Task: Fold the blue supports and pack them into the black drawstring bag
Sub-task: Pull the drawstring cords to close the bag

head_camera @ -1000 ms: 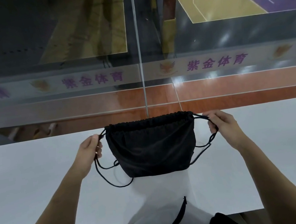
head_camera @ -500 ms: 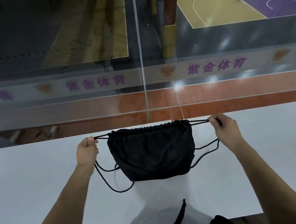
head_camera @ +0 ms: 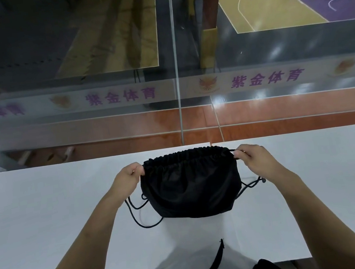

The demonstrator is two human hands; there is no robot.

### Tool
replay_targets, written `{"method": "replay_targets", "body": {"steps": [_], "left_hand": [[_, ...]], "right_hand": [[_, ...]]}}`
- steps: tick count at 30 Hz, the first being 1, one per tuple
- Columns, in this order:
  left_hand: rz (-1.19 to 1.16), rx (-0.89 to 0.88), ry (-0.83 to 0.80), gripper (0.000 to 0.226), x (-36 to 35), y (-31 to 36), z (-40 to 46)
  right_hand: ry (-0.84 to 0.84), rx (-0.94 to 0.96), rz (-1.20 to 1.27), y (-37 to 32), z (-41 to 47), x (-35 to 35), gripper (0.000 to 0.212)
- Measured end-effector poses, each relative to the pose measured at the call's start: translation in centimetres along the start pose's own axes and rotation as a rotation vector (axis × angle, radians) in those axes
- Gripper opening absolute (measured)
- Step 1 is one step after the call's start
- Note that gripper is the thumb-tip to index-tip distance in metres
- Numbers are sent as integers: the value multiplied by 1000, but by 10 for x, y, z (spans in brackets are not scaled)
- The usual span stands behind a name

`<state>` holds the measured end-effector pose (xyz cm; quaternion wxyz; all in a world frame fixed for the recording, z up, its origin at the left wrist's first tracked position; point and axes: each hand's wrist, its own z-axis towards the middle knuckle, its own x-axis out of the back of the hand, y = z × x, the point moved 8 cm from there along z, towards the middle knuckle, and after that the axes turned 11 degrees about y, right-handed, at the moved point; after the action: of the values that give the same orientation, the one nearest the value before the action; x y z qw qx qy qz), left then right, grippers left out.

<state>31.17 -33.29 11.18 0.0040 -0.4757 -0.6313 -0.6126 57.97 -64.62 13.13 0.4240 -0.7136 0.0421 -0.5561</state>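
Black drawstring bag [head_camera: 191, 185] over the far half of the white table [head_camera: 47, 223], mouth gathered shut in tight ruffles along the top edge. Left hand [head_camera: 128, 178] at the bag's top left corner, fingers curled closed and pinching the cord just where it leaves the hem. Right hand [head_camera: 253, 160] at the top right corner, likewise closed on the cord there. Loose cord loops [head_camera: 142, 215] hanging below the left hand beside the bag, a shorter loop at the bag's right side. Beyond the table, a glass barrier [head_camera: 175, 65] with purple lettering.
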Motion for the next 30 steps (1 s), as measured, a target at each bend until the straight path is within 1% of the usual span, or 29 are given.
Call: {"method": "replay_targets", "body": {"steps": [2,3,4,6,8,10,12,13,15,18,19,21,23,24,25,27,28,30], "left_hand": [[-145,126,180,31,22,-22,10],[-212,172,245,30,30,-31,13],[-260,183,269,27,36,-34,15],[-303,158,218,25,34,-29,16],[-286,130,90,31,24,-22,13],[-156,101,-48,36,12,-15,6],[-55,64,-124,35,3,-11,3],[-55,46,-141,33,-1,-8,2],[-139,2,-185,33,-5,-4,0],[-200,-16,-248,37,-9,-2,-5],[-204,8,-253,39,-11,-2,-7],[-145,76,-206,44,-13,-1,-6],[-35,67,-141,43,-12,0,-4],[-29,47,-138,40,-12,2,-4],[-71,29,-149,36,-13,5,-6],[-173,5,-166,32,-16,11,-10],[-202,4,-160,32,-17,14,-12],[-242,36,-108,34,-15,15,-10]], "right_hand": [[93,16,-72,9,0,15,25],[119,3,-87,13,-1,22,25],[123,-19,-79,17,-3,26,25],[65,-88,4,21,-8,24,27],[-48,-145,125,18,-15,14,27],[-151,-163,225,10,-22,3,22],[-214,-170,251,4,-27,-6,18],[-230,-179,237,3,-28,-9,19],[-219,-181,188,1,-25,-15,25],[-119,-112,108,-6,-16,-17,23],[-108,-117,123,-7,-14,-18,22],[-138,-134,198,-9,-12,-24,18],[-196,-123,230,-12,-12,-28,15],[-224,-120,231,-14,-14,-29,14],[-245,-121,229,-16,-15,-31,14],[-255,-139,218,-17,-17,-34,28],[-235,-160,218,-17,-17,-34,32],[-179,-152,217,-18,-15,-29,33]]}}
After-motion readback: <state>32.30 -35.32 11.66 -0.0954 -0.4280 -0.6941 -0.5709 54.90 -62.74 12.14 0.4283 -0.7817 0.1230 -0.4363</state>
